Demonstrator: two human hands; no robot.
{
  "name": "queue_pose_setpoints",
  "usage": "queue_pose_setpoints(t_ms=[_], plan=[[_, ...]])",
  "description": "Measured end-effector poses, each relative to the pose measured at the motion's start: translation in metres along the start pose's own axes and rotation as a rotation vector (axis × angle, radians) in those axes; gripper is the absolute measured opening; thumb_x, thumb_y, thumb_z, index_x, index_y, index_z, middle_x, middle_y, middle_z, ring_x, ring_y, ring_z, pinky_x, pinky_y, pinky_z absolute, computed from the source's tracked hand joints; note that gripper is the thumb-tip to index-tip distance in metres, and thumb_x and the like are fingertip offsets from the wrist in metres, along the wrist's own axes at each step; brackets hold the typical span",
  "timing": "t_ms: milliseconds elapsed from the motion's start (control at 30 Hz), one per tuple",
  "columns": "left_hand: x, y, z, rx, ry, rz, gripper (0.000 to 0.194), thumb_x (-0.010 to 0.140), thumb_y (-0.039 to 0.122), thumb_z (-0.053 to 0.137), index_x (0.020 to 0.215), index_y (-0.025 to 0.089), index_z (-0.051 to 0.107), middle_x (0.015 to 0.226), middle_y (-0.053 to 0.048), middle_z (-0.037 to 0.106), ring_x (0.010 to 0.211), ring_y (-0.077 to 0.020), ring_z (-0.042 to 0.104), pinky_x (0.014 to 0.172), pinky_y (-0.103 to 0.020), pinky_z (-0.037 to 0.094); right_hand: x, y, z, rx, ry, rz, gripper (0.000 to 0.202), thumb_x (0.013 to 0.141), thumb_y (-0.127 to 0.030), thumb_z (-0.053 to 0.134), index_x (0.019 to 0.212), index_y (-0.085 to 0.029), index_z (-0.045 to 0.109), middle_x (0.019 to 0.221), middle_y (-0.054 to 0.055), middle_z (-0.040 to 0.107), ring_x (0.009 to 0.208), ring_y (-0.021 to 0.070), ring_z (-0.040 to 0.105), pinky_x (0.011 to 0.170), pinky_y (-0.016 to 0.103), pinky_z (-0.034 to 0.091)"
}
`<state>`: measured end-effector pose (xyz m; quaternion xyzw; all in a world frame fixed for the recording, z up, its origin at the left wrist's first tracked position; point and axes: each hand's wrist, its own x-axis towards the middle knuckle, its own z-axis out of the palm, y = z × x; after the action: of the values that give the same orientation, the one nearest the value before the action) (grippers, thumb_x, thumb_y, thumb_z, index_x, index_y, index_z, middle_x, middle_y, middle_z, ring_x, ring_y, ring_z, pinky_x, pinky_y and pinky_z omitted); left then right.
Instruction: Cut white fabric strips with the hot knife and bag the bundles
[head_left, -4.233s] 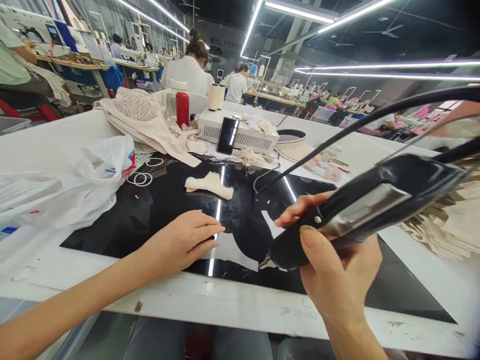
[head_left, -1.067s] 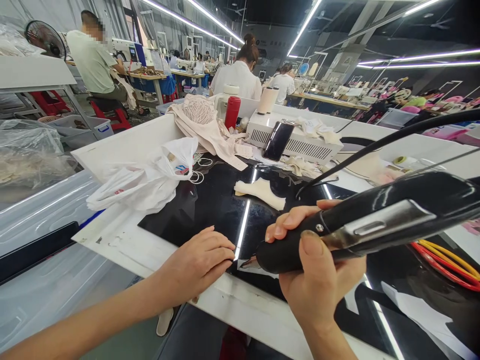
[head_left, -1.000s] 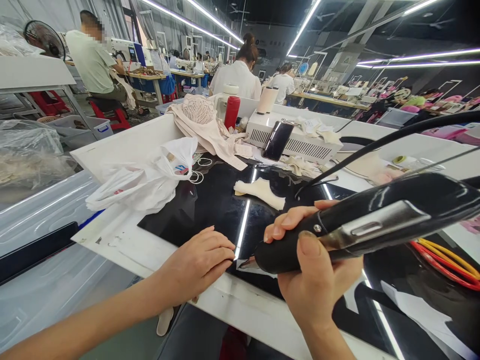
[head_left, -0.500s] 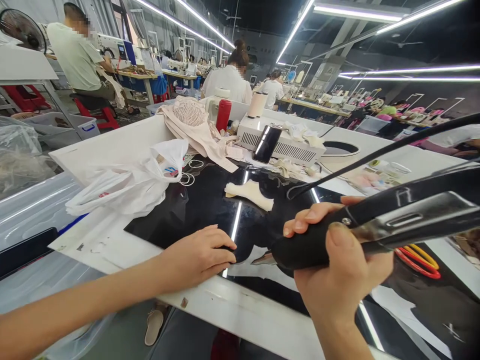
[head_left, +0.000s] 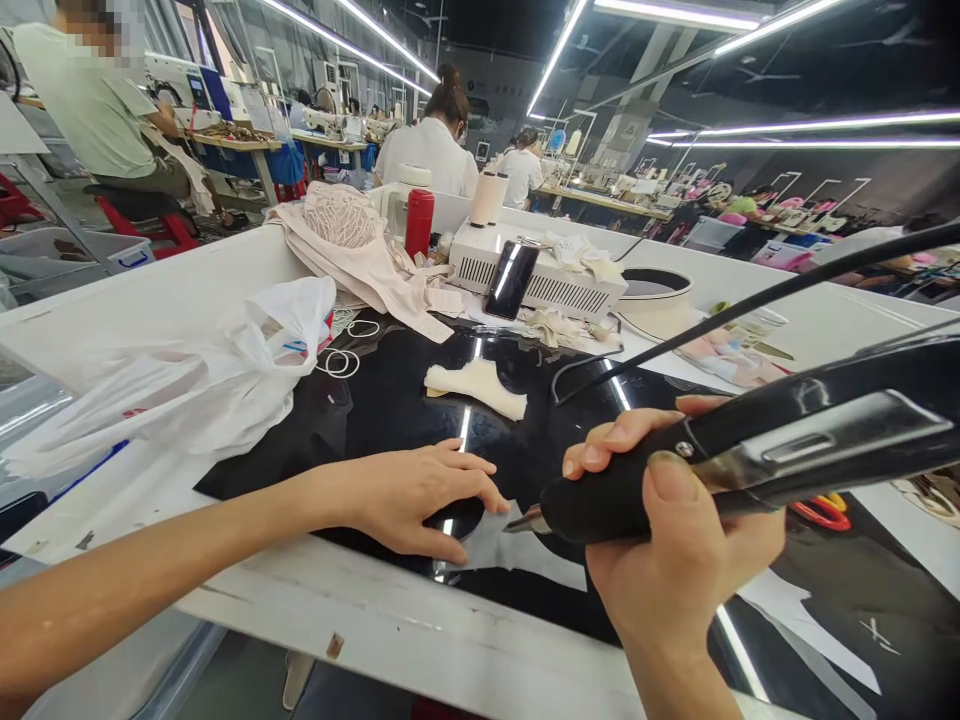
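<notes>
My right hand [head_left: 686, 540] is wrapped round a thick black handheld tool [head_left: 720, 450] with a pointed metal tip and a black cable. The tip is at a thin pale sheet piece [head_left: 517, 550] on the glossy black sheet [head_left: 375, 420]. To the left of the tip, my left hand [head_left: 427, 495] has its fingers apart, with the index fingertip and thumb at the edge of the pale piece. Beyond the hands lies a cream foam piece [head_left: 480, 386].
White plastic bags [head_left: 225, 380] lie at the left. Behind are beige lace fabric [head_left: 345, 230], a red bottle [head_left: 418, 222], a phone [head_left: 512, 278] on a white vented box [head_left: 562, 290], and a round container [head_left: 656, 300]. People sit at machines farther off.
My left hand has spread its fingers and its fingertips have come to the pale piece near the tool tip. The camera view has shifted, so the table items appear farther left.
</notes>
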<state>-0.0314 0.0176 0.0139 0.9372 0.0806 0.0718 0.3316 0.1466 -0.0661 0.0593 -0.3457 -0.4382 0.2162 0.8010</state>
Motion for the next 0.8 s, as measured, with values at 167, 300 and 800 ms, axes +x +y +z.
queue_pose_setpoints(t_ms=[167, 300, 800], plan=[[0.005, -0.004, 0.002, 0.001, -0.004, -0.017, 0.053, 0.09, 0.038, 0.072, 0.137, 0.027, 0.049, 0.138, -0.008, 0.061, 0.145, -0.0302, 0.041, 0.123, -0.065, 0.015, 0.003, 0.003, 0.0, 0.002, -0.003, 0.001, 0.035, 0.078, -0.021, 0.076, 0.107, -0.019, 0.057, 0.077, -0.003, 0.066, 0.057, 0.0142, 0.06, 0.053, 0.031, 0.053], [0.007, -0.006, 0.007, 0.002, 0.035, -0.011, 0.057, 0.087, 0.04, 0.075, 0.137, 0.026, 0.049, 0.136, -0.009, 0.062, 0.144, -0.0316, 0.042, 0.123, -0.065, 0.015, 0.006, 0.009, 0.001, 0.007, -0.015, -0.013, 0.034, 0.079, -0.021, 0.076, 0.108, -0.019, 0.057, 0.077, -0.003, 0.066, 0.058, 0.0139, 0.059, 0.053, 0.031, 0.053], [0.009, -0.002, 0.011, -0.009, 0.08, -0.044, 0.068, 0.076, 0.038, 0.085, 0.132, 0.021, 0.05, 0.133, -0.011, 0.064, 0.142, -0.0347, 0.045, 0.123, -0.066, 0.016, 0.005, 0.016, 0.003, 0.021, -0.037, -0.014, 0.032, 0.079, -0.022, 0.076, 0.106, -0.022, 0.059, 0.076, -0.004, 0.064, 0.058, 0.0145, 0.059, 0.053, 0.032, 0.052]])
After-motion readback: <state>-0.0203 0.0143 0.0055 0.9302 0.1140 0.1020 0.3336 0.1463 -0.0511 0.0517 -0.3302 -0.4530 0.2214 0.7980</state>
